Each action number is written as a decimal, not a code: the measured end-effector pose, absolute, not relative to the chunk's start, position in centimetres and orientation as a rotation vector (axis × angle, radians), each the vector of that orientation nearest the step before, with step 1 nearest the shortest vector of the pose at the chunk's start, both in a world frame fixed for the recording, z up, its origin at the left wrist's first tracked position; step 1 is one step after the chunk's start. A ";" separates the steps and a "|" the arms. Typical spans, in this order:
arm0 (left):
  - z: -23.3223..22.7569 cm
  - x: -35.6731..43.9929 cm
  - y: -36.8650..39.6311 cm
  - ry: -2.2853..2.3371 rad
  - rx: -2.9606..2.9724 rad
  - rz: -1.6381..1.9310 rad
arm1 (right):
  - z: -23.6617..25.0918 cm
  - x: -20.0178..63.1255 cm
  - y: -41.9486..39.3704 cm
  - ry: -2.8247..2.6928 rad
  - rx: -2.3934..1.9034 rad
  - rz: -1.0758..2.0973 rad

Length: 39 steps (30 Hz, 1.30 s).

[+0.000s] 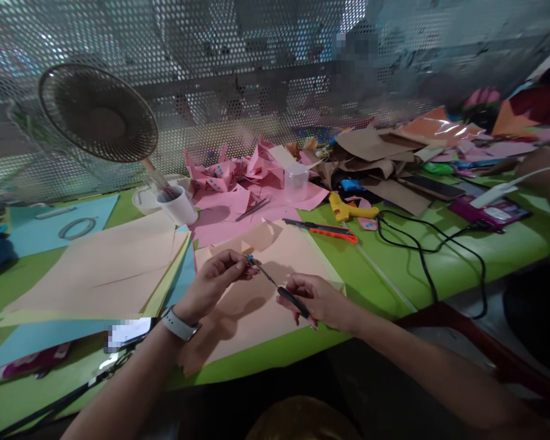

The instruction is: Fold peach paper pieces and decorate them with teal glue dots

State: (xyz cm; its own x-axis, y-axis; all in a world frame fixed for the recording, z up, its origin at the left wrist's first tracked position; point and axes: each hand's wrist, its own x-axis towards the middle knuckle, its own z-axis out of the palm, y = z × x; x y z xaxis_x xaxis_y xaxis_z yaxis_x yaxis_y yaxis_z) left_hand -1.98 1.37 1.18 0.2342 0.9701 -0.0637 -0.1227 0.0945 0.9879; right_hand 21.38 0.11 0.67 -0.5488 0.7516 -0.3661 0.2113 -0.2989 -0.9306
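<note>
Pinching a tiny blue bit [250,258] at its fingertips, the left hand [213,282] is closed narrow around it, while the right hand [318,299] is closed on the black handle of a thin metal tweezer-like tool [282,291] whose tip reaches up to that blue bit. Both hover just above a large peach paper sheet [256,305] lying on the green counter [394,269].

To do this well, I judge the tool should meet the blue bit at a shallow angle, with both wrists braced low so the tip does not wander; the piece is small enough to slip from the fingers if squeezed sideways.

Beyond the hands lies a heap of pink folded paper [238,183] with a small clear plastic cup [296,182], and a white paper cup [179,205] sits ahead of the left hand under a round mesh desk fan [98,113]. An orange-handled cutter [330,230] and a yellow glue gun [348,209] lie ahead of the right hand, its black cable [421,256] looping further right. The counter's near edge runs just under the wrists, so a dropped piece could roll off. The most open room is directly beneath the hands, on the peach sheet.
</note>
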 end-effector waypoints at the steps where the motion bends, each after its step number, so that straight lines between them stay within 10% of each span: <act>1: 1.1 -2.0 1.4 0.979 1.156 1.046 | 0.6 21.4 0.1 -1.560 -1.204 1.906; 39: 1.1 -2.2 1.2 0.925 1.180 1.061 | -0.2 21.7 0.1 -1.559 -1.168 1.909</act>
State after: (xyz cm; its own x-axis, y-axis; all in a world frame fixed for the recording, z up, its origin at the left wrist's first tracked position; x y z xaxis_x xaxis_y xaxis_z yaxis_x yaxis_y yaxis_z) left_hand -2.21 1.24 1.11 0.2582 0.9659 -0.0172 -0.1484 0.0573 0.9873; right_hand 21.71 0.06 -0.15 -0.5639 0.7507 -0.3443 0.1873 -0.2897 -0.9386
